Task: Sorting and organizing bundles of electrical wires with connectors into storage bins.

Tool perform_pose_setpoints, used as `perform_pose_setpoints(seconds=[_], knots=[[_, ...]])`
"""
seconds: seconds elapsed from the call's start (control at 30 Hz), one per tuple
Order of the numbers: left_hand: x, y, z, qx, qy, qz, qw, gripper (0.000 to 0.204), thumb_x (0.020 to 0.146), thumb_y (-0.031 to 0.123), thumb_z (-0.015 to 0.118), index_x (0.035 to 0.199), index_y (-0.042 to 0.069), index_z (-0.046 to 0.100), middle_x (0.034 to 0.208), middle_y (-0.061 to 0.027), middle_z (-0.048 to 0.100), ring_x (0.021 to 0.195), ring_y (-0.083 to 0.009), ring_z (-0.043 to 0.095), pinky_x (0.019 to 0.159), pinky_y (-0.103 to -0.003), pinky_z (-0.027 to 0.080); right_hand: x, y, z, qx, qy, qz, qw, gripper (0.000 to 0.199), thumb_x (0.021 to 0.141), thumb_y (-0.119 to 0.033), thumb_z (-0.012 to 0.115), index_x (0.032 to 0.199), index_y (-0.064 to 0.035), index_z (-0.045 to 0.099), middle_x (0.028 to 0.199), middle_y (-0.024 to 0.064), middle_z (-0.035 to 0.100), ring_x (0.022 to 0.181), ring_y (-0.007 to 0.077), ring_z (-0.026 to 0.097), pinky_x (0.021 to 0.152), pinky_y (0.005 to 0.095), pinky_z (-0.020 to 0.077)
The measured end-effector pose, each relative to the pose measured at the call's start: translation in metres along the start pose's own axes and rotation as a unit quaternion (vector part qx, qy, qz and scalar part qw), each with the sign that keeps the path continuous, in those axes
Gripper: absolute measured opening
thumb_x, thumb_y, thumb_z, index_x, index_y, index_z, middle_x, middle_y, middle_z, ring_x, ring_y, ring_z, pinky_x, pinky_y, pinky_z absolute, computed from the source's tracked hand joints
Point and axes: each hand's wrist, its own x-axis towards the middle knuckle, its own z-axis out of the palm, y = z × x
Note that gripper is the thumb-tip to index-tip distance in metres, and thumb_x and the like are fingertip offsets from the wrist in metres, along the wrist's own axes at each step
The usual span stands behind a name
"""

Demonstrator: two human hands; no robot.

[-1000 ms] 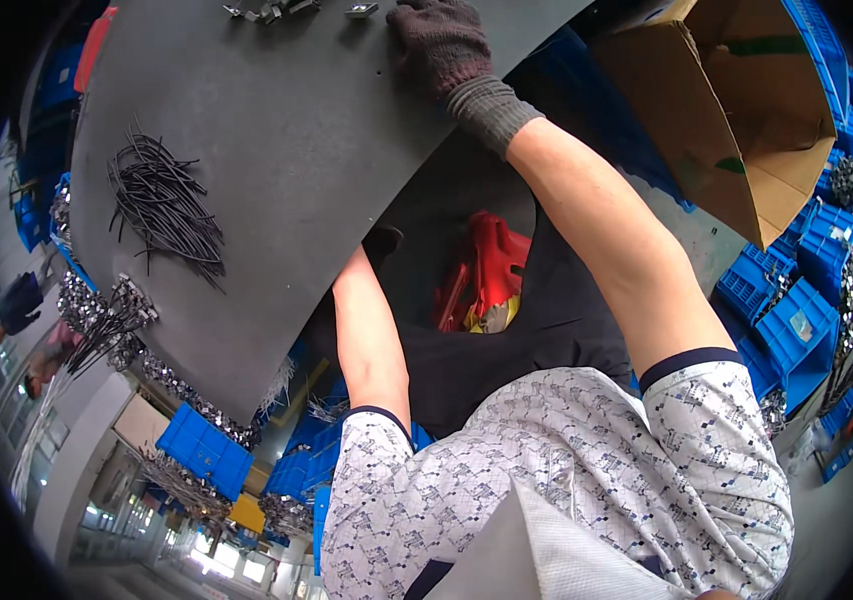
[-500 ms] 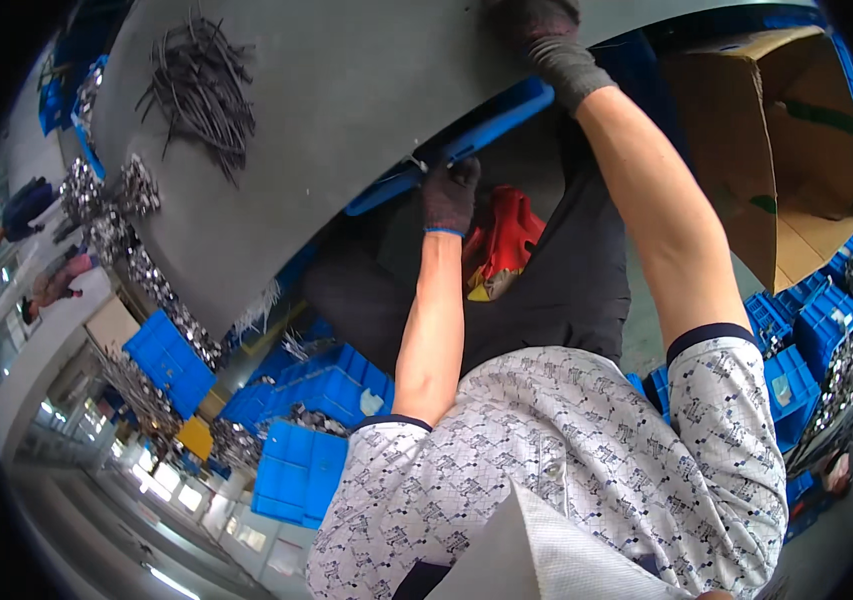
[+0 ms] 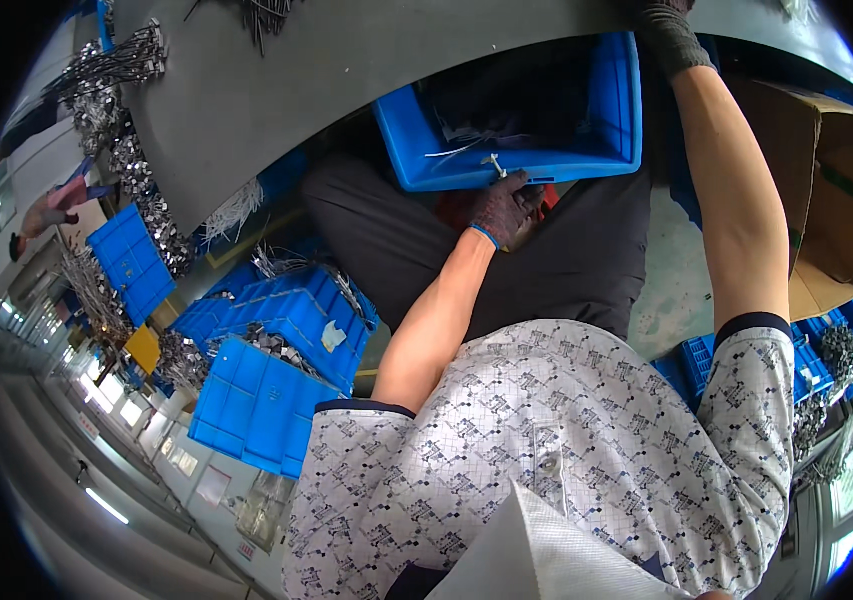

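Note:
My left hand [image 3: 508, 208], in a dark knit glove, has its fingers curled at the near rim of a blue plastic bin [image 3: 416, 172]. The bin juts out from beneath the grey tabletop [image 3: 276, 110], over my lap. Thin pale strips [image 3: 461, 148] lie inside, and its depth is dark. A small whitish metal piece [image 3: 493, 165] stands up at the rim by my thumb. My right hand [image 3: 671, 30], gloved too, reaches over the tabletop at the upper edge; its fingers are cut off by the picture. Something red [image 3: 454, 205] shows behind my left hand.
Dark strips [image 3: 264, 18] lie on the tabletop. At the right stands an open cardboard box [image 3: 846, 200] within a blue crate. Blue bins [image 3: 256, 400] of metal parts stand at the left, below heaps of shiny pieces [image 3: 131, 170]. A person [image 3: 46, 215] is far left.
The blue bin has come farther out from under the tabletop, so its inside shows. My left hand moved right with its rim. My view has shifted; the dark strips are mostly out of the picture.

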Motion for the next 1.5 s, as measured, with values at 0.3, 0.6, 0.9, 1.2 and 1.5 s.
perform_pose_setpoints(seconds=[0.3, 0.6, 0.9, 1.2, 1.5], knots=[[0.002, 0.003, 0.003, -0.007, 0.021, -0.026, 0.999, 0.019, 0.09, 0.005, 0.068, 0.108, 0.004, 0.061, 0.105, -0.0137, 0.069, 0.097, -0.034, 0.07, 0.088, -0.048, 0.058, 0.002, 0.001, 0.003, -0.004, 0.011, 0.003, 1.0, 0.01, 0.082, -0.017, 0.062, 0.08, -0.0076, 0.064, 0.089, 0.0166, 0.064, 0.091, 0.0391, 0.061, 0.08, 0.0488, 0.0482], [-0.001, 0.005, 0.009, 0.008, 0.005, -0.032, 0.999, 0.022, 0.091, 0.008, 0.07, 0.109, 0.003, 0.06, 0.108, -0.0125, 0.068, 0.103, -0.0313, 0.068, 0.093, -0.049, 0.056, 0.002, 0.003, 0.002, 0.005, -0.009, 0.025, 1.0, 0.012, 0.082, -0.018, 0.062, 0.082, -0.0067, 0.065, 0.09, 0.0173, 0.064, 0.091, 0.0398, 0.061, 0.081, 0.049, 0.0484], [0.005, 0.001, 0.004, -0.141, 0.003, -0.063, 0.988, 0.051, 0.088, 0.014, 0.073, 0.133, 0.004, 0.051, 0.138, -0.0198, 0.053, 0.134, -0.0363, 0.048, 0.111, -0.059, 0.041, 0.002, 0.013, -0.005, 0.066, 0.018, 0.032, 0.997, 0.014, 0.082, -0.019, 0.062, 0.084, -0.0063, 0.066, 0.091, 0.0177, 0.065, 0.091, 0.0404, 0.061, 0.081, 0.049, 0.0483], [0.004, 0.028, 0.057, -0.096, 0.024, 0.03, 0.995, 0.074, 0.08, 0.03, 0.081, 0.144, 0.01, 0.047, 0.147, -0.015, 0.049, 0.137, -0.0389, 0.043, 0.115, -0.063, 0.033, -0.173, 0.061, -0.083, 0.173, 0.121, 0.21, 0.955, 0.042, 0.081, -0.027, 0.071, 0.117, -0.0065, 0.066, 0.117, 0.0185, 0.066, 0.116, 0.0384, 0.059, 0.102, 0.0475, 0.0455], [0.0, 0.086, -0.029, 0.076, 0.2, 0.085, 0.973, 0.053, 0.072, 0.021, 0.084, 0.119, 0.009, 0.062, 0.124, -0.0121, 0.064, 0.117, -0.0335, 0.058, 0.103, -0.052, 0.046, -0.277, 0.001, -0.117, 0.208, -0.407, 0.422, 0.783, 0.045, 0.079, -0.015, 0.066, 0.121, -0.004, 0.052, 0.113, 0.0279, 0.064, 0.105, 0.0462, 0.064, 0.089, 0.0492, 0.0539]])
